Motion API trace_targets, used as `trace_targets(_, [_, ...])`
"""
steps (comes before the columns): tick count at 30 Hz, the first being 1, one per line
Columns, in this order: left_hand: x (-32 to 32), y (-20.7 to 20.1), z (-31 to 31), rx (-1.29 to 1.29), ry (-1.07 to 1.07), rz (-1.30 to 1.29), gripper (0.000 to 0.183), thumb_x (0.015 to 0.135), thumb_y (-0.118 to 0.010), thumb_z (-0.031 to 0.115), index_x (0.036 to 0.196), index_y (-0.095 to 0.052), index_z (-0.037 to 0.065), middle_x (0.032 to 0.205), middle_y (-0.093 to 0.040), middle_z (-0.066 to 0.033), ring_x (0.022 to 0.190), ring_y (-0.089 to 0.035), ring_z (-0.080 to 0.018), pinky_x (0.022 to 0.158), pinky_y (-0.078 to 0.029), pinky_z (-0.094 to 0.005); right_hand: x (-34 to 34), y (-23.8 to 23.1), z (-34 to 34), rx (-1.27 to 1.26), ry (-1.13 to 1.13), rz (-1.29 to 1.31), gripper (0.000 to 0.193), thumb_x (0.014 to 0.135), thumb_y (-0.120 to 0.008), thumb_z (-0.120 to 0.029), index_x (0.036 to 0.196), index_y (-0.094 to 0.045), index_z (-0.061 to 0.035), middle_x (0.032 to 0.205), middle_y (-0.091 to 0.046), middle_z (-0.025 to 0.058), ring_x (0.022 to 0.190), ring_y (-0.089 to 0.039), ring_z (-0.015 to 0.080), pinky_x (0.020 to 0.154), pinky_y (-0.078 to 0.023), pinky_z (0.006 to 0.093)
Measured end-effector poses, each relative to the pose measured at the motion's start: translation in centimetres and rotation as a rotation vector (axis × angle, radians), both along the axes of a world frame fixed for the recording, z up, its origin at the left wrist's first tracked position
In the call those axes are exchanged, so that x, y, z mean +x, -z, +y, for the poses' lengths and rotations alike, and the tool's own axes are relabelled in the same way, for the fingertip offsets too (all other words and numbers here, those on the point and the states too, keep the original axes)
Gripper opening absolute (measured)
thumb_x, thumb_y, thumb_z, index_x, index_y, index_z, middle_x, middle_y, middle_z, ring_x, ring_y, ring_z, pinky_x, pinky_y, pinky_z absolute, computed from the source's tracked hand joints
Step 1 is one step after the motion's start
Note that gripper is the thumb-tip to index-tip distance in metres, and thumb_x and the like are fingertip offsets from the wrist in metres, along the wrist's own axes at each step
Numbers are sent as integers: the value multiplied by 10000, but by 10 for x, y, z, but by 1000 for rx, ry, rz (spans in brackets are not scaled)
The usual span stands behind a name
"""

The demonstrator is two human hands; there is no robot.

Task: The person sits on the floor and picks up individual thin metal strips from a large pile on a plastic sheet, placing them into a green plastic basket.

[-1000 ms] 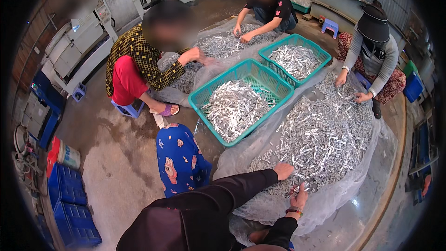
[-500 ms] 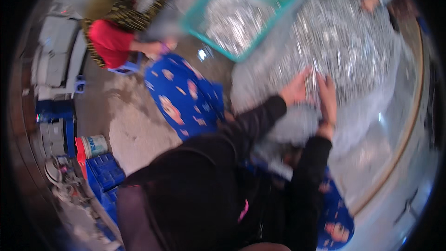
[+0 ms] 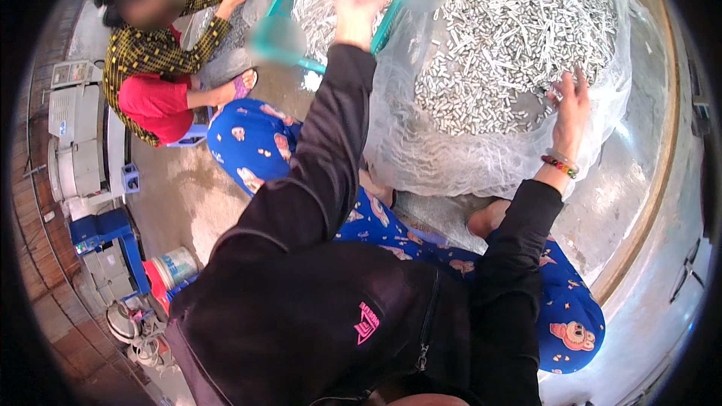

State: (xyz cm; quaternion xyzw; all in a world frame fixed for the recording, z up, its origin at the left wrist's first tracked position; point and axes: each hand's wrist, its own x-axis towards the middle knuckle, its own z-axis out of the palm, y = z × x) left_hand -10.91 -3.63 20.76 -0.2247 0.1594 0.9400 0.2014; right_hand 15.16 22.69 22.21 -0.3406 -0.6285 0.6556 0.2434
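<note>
A broad pile of small silver metal pieces [image 3: 519, 22], short and rod-like, lies on a translucent white plastic sheet [image 3: 406, 143] in front of me. My left hand [image 3: 359, 7] is over a green plastic basket [image 3: 388, 28], palm up with its fingers spread, and I see nothing held in it. Similar silver pieces fill part of the basket [image 3: 316, 15]. Near the pile's right front edge, my right hand [image 3: 571, 109] hangs with its fingers apart and shows nothing in its grasp. Whether it touches the pieces I cannot tell.
At the far left another person [image 3: 139, 60] sits on a low blue stool [image 3: 194, 132], hands by more plastic sheeting beside the basket. A white bucket [image 3: 177, 265] and grey machines [image 3: 79, 131] line the left side. A curved raised edge [image 3: 654, 210] runs along the right.
My hands were together over the pile around a bunch of silver pieces. Now they are apart and open, the left over the basket. Another person's hands at the top right have left view.
</note>
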Motion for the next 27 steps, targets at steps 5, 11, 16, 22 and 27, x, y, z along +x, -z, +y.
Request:
trace_targets(5, [90, 91, 47, -729, 743, 422, 239, 768, -601, 292, 895, -578, 90, 735, -574, -3, 657, -541, -94, 610, -445, -253, -3, 35, -12, -62, -36, -58, 525, 819, -556, -247, 1245, -359, -10, 854, -519, 53, 748, -513, 109, 565, -445, 223])
trace_targets(11, [175, 126, 117, -1950, 1064, 1268, 199, 675, -645, 173, 760, -622, -6, 782, -602, -190, 788, -593, -328, 699, -468, -406, -15, 54, 11, 117, -179, -307, 353, 797, -553, -208, 1101, -534, -31, 904, -608, 100, 683, -570, 165, 592, -449, 263])
trace_targets(16, [165, 109, 128, -1868, 1211, 1401, 146, 648, -593, 82, 758, -623, -8, 772, -608, -177, 787, -594, -335, 700, -468, -403, -30, 152, 25, 954, -370, -445, 389, 691, -560, -87, 1074, -539, -28, 964, -578, 193, 783, -567, 347, 746, -443, 386])
trace_targets(22, [182, 122, 100, -2084, 890, 1953, 210, 650, -595, 127, 819, -578, 2, 881, -537, -140, 884, -500, -268, 707, -417, -415, -25, 178, -33, 1190, -426, -618, 169, 680, -536, -66, 846, -566, -68, 880, -557, 90, 861, -505, 285, 706, -433, 403])
trace_targets(27, [200, 122, 107, -1889, 960, 1906, 278, 657, -554, 40, 932, -518, 37, 800, -558, -118, 821, -533, -263, 670, -410, -445, -18, 187, -22, 965, -433, -758, 179, 672, -602, -122, 824, -587, -28, 800, -617, 115, 779, -570, 318, 683, -456, 397])
